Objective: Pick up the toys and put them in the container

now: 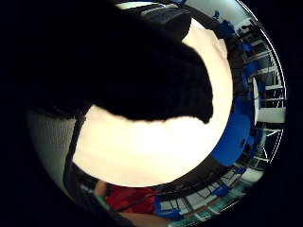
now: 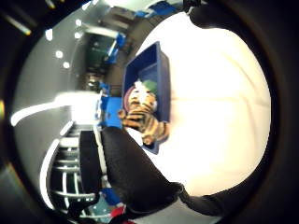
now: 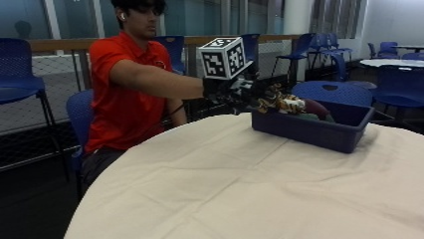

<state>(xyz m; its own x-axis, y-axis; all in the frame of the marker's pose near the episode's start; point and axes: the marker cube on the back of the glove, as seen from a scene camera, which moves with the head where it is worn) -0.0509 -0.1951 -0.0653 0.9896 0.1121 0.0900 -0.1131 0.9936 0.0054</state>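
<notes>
A striped tiger toy (image 3: 283, 104) lies across the near rim of the blue container (image 3: 311, 130), which stands on the round cloth-covered table (image 3: 232, 189). My gloved right hand (image 3: 232, 92) hovers just beside the container's near end, close to the tiger's hind end. In the thumb side palm view the tiger (image 2: 140, 116) rests on the container's (image 2: 163, 74) edge. A glove finger (image 2: 131, 172) stretches out beside it, and nothing shows between the fingers. A green toy (image 2: 150, 85) and a dark red toy (image 3: 318, 107) lie inside. In the little finger side palm view the glove (image 1: 118, 61) covers much of the table (image 1: 151, 151).
Blue chairs (image 3: 331, 92) stand behind the container, and another one (image 3: 20, 69) is at the back left by a railing. The person sits at the table's far left edge. The pale cloth spreads wide in front of the container.
</notes>
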